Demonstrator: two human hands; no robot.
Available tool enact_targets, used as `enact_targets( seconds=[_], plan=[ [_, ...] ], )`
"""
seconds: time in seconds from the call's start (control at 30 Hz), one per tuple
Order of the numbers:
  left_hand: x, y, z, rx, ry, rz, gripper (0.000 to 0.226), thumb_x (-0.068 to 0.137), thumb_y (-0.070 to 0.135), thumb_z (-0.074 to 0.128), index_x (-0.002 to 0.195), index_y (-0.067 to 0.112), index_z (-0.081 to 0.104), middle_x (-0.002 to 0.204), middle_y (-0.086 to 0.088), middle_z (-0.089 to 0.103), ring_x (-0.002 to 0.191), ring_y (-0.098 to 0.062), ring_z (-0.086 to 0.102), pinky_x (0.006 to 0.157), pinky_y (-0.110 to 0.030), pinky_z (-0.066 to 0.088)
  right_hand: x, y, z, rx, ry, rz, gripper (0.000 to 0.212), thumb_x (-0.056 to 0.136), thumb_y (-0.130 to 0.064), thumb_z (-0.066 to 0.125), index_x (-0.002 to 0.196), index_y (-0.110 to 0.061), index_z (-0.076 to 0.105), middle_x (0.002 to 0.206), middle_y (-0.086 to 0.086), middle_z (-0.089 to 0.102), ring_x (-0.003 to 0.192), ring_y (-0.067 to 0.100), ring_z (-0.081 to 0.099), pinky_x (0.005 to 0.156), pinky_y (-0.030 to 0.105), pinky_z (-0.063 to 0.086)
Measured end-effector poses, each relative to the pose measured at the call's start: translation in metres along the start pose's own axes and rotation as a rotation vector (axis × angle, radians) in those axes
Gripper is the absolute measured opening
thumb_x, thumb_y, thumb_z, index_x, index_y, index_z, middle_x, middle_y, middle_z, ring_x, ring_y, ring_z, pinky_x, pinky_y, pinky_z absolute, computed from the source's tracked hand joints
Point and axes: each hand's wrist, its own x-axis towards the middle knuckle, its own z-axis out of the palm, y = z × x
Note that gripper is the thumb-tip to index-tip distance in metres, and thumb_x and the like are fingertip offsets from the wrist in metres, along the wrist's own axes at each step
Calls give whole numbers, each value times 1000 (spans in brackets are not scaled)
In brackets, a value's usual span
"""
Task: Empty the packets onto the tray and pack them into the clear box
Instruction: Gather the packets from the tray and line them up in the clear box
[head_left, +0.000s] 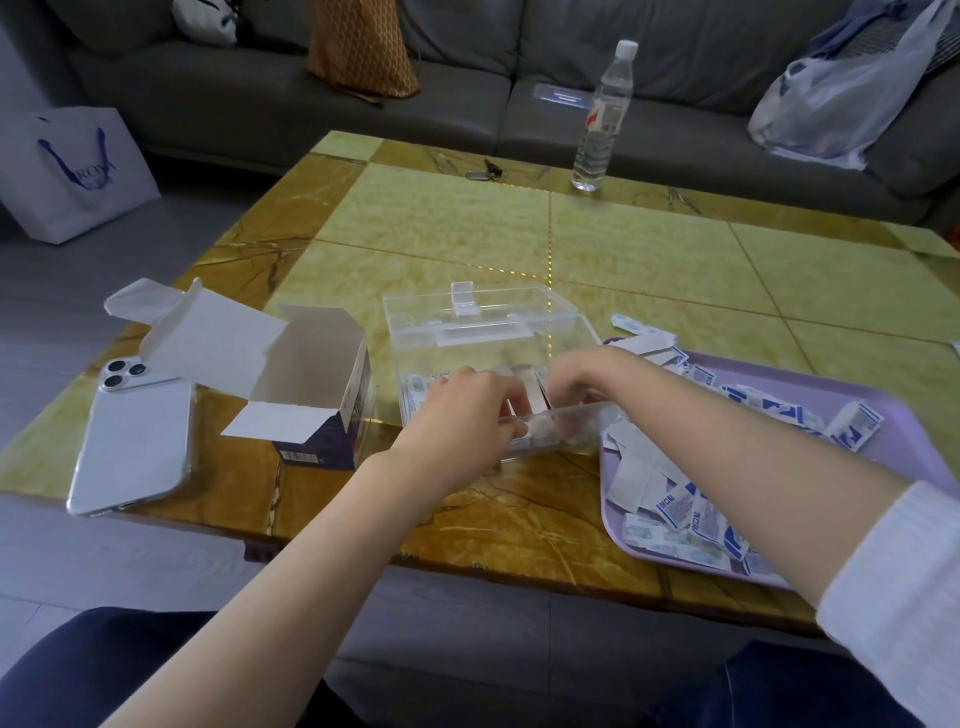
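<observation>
Dark trouser legs (104, 670) at near edge, both bare forearms reaching over the table (623, 249).
Left to right:
- white phone (137, 441) face down at near-left table edge
- opened carton (322, 395) just right of it, flaps up, inside looks empty
- clear box (467, 338) mid-table, lid hinged back on far side, some packets (415, 395) flat on its floor at left
- left hand (467, 410): fingers curled over box's near wall, thumb on the outside of the wall, fingertips inside against a small upright stack
- right hand (576, 379): curled down into box on the other side of that stack; fingertips hidden, can't tell if it's pinching
- lilac tray (909, 441) touching box's right side, loose blue-and-white packets scattered over it, a few spilling over its far rim onto table

Far side: white paper bag (72, 171) on floor left, grey sofa (260, 93), water bottle (602, 119) upright on far table edge, plastic bag (831, 98) on sofa right.
</observation>
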Motion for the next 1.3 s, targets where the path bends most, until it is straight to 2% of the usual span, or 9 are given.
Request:
enact_targets(
  seconds=[0.1, 0.27, 0.4, 0.5, 0.63, 0.77, 0.93, 1.1, 1.3],
  plan=[
    [0, 0, 0, -1, -1, -3, 14, 91, 23, 58, 102, 21, 65, 95, 3, 63, 100, -17, 49, 88, -32, 40, 3, 5, 2, 86, 11, -31, 28, 89, -19, 61, 63, -12, 54, 64, -1, 46, 55, 11, 41, 55, 20, 35],
    [0, 1, 0, 3, -2, -4, 14, 91, 22, 58, 102, 21, 65, 97, 1, 65, 101, -18, 51, 90, -34, 41, 13, 10, 5, 353, 16, -71, 22, 88, 3, 53, 69, -8, 48, 71, 8, 53, 63, 21, 56, 62, 27, 54],
    [-1, 2, 0, 8, -1, -2, 13, 91, 21, 58, 102, 20, 65, 98, 0, 65, 101, -18, 50, 91, -35, 41, 7, 5, 2, 398, 154, 57, 32, 93, 2, 42, 62, -5, 40, 63, 7, 45, 51, 16, 41, 47, 21, 34],
    [-1, 2, 0, 11, 0, 2, 14, 91, 21, 58, 102, 20, 65, 97, 0, 65, 101, -18, 50, 90, -34, 41, 9, 6, 1, 429, 111, 55, 32, 93, 4, 41, 63, -6, 40, 64, 8, 45, 50, 15, 43, 41, 20, 35],
    [-2, 2, 0, 6, -1, -3, 13, 91, 21, 58, 102, 20, 65, 97, 0, 65, 102, -18, 50, 90, -33, 40, 10, 3, 1, 428, 84, 3, 22, 95, 2, 38, 79, 1, 53, 86, 15, 62, 50, 14, 49, 28, 13, 31],
    [-2, 1, 0, 4, -3, -8, 13, 90, 21, 58, 102, 20, 65, 97, 0, 65, 101, -18, 50, 90, -34, 41, 14, 6, 2, 458, 65, -25, 26, 95, 2, 31, 79, 1, 51, 111, 21, 66, 55, 20, 57, 38, 19, 38],
    [-2, 2, -1, 8, -6, -6, 13, 91, 21, 58, 102, 20, 64, 97, 1, 64, 100, -17, 50, 89, -32, 40, 2, 6, -1, 431, 230, -13, 29, 97, -5, 34, 71, -5, 47, 69, 8, 50, 55, 17, 46, 47, 20, 35],
    [-2, 3, -1, 10, -11, -5, 14, 91, 20, 58, 103, 19, 65, 98, 0, 64, 101, -18, 51, 91, -34, 41, 2, 6, 1, 394, 166, -90, 21, 99, -5, 33, 104, -3, 53, 80, 11, 49, 67, 21, 48, 55, 25, 38],
    [-1, 2, -1, 26, -3, -2, 14, 91, 21, 58, 103, 20, 65, 98, 0, 64, 100, -18, 51, 90, -32, 41, 3, 14, -1, 483, 159, -100, 27, 94, 0, 38, 68, -8, 43, 65, 5, 38, 52, 15, 36, 49, 22, 33]
  ],
)
